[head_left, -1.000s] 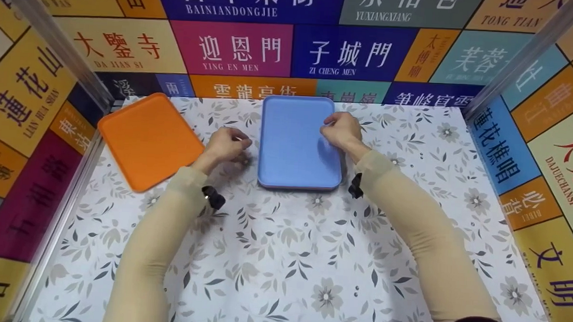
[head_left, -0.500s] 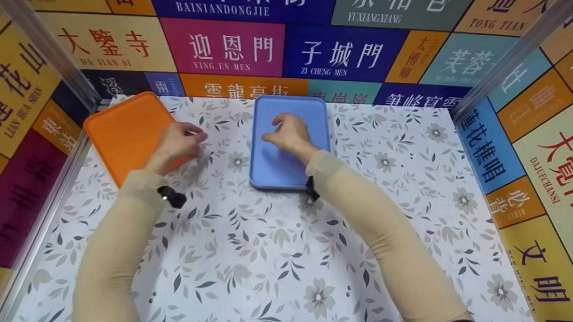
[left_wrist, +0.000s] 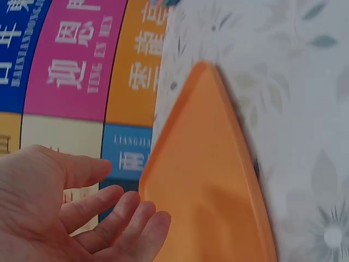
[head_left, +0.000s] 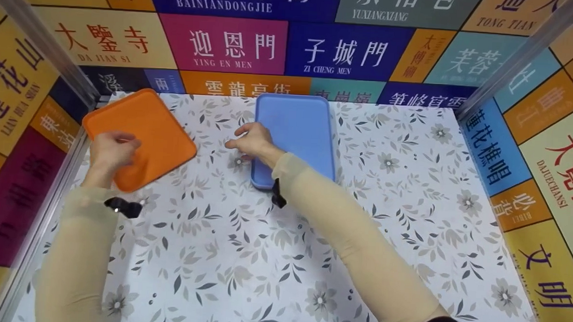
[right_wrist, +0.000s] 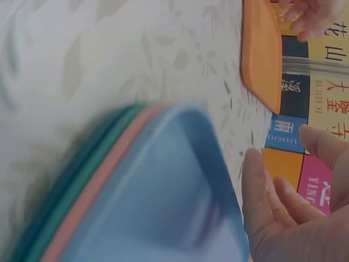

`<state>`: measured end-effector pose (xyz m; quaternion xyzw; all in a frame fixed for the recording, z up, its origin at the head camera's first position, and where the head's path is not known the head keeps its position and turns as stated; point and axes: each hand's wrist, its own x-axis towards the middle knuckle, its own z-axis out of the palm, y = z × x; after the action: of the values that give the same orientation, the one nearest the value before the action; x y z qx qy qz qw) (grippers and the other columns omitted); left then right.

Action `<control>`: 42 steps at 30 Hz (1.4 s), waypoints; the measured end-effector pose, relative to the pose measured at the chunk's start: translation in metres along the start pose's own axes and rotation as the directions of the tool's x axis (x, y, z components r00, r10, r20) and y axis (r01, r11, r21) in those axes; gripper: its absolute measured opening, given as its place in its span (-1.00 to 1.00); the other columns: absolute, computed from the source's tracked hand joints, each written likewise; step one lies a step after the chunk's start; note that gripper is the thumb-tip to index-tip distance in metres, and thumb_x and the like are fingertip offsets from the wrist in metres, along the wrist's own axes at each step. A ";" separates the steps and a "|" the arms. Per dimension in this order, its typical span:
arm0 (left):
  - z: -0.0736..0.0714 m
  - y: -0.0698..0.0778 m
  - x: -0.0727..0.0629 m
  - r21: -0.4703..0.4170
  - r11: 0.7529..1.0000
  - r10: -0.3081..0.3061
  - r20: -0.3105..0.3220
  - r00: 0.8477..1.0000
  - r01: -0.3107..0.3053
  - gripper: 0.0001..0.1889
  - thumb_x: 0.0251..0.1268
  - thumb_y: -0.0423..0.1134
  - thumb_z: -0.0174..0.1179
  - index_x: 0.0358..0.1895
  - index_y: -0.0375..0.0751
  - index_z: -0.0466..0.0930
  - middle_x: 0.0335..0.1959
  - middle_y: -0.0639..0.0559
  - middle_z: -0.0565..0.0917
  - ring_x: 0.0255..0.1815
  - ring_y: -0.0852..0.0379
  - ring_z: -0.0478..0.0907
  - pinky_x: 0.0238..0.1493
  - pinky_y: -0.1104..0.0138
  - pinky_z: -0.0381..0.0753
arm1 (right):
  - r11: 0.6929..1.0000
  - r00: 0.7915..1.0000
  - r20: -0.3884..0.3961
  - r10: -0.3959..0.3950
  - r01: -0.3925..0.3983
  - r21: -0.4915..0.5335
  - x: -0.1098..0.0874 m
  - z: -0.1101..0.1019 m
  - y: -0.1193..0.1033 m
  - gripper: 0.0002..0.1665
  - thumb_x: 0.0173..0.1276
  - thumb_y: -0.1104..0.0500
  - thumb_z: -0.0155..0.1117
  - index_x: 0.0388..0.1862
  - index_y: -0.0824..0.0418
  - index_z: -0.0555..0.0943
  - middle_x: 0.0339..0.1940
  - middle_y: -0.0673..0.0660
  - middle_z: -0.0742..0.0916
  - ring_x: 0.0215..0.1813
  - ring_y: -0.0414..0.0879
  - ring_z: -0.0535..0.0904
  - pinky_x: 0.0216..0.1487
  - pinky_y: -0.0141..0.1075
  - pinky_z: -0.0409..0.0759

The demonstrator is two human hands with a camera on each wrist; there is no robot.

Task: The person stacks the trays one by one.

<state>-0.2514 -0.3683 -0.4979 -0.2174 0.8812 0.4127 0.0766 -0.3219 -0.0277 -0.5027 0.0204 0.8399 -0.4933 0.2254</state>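
An orange tray lies askew at the table's back left. Over its left part hovers my left hand, fingers loosely bent and holding nothing; the left wrist view shows the hand apart from the orange tray. A blue tray lies at the back centre. In the right wrist view the blue tray tops a stack, with a pink tray and a green tray under it. My right hand is above the blue tray's left edge, fingers spread, with nothing in it.
The table wears a white cloth with a leaf and flower print. Panels with printed place names enclose the back and both sides, with metal posts at the corners. A gap of cloth separates the orange tray from the stack.
Both hands have moved left. My left hand went from the gap between the trays to over the orange tray's left side; my right crossed the blue tray to its left edge. The trays stayed put.
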 end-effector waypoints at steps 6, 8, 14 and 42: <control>-0.019 -0.022 -0.001 0.041 0.994 -0.093 -0.110 0.990 0.097 -0.42 0.63 -0.12 0.21 0.58 -0.29 0.55 0.38 -0.31 0.68 -0.34 0.28 0.68 -0.33 0.50 0.66 | 0.995 0.999 0.046 0.029 -0.033 0.093 0.009 0.018 -0.007 -0.37 0.42 0.15 0.66 0.41 0.24 0.68 -0.09 0.10 0.78 0.05 0.02 0.85 0.16 -0.01 0.92; -0.023 -0.030 -0.001 0.056 0.989 -0.130 -0.122 0.984 0.137 -0.38 0.61 -0.14 0.18 0.63 -0.28 0.50 0.49 -0.35 0.61 -0.22 0.13 0.66 -0.31 0.46 0.63 | 0.994 0.999 0.034 0.031 -0.035 0.106 0.011 0.026 -0.009 -0.40 0.42 0.18 0.65 0.39 0.26 0.69 -0.14 0.09 0.77 0.00 0.01 0.85 0.15 -0.02 0.92; -0.035 -0.049 0.001 0.013 0.970 -0.239 -0.118 0.964 0.243 -0.22 0.51 -0.17 0.11 0.76 -0.30 0.27 0.67 -0.44 0.43 0.04 -0.13 0.63 -0.36 0.45 0.66 | 0.999 0.997 -0.075 -0.027 0.028 0.021 0.017 0.050 -0.016 -0.49 0.35 0.15 0.70 0.24 0.25 0.79 -0.10 0.10 0.83 -0.19 -0.09 0.76 0.15 -0.13 0.89; -0.027 -0.067 0.021 -0.272 0.898 -0.354 0.022 0.935 0.347 -0.44 0.51 -0.28 0.34 0.50 -0.30 0.48 -0.02 -0.06 0.73 -0.09 0.07 0.75 0.15 0.05 0.92 | 0.973 0.995 -0.012 -0.100 0.095 -0.211 0.119 0.139 0.013 -0.62 0.20 0.06 0.76 0.01 0.02 0.91 -0.16 -0.13 0.88 0.02 -0.15 0.76 0.06 -0.49 0.69</control>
<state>-0.2395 -0.4334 -0.5337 -0.3867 0.7638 0.5057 0.1066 -0.3757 -0.1596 -0.6179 -0.0391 0.8898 -0.4120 0.1922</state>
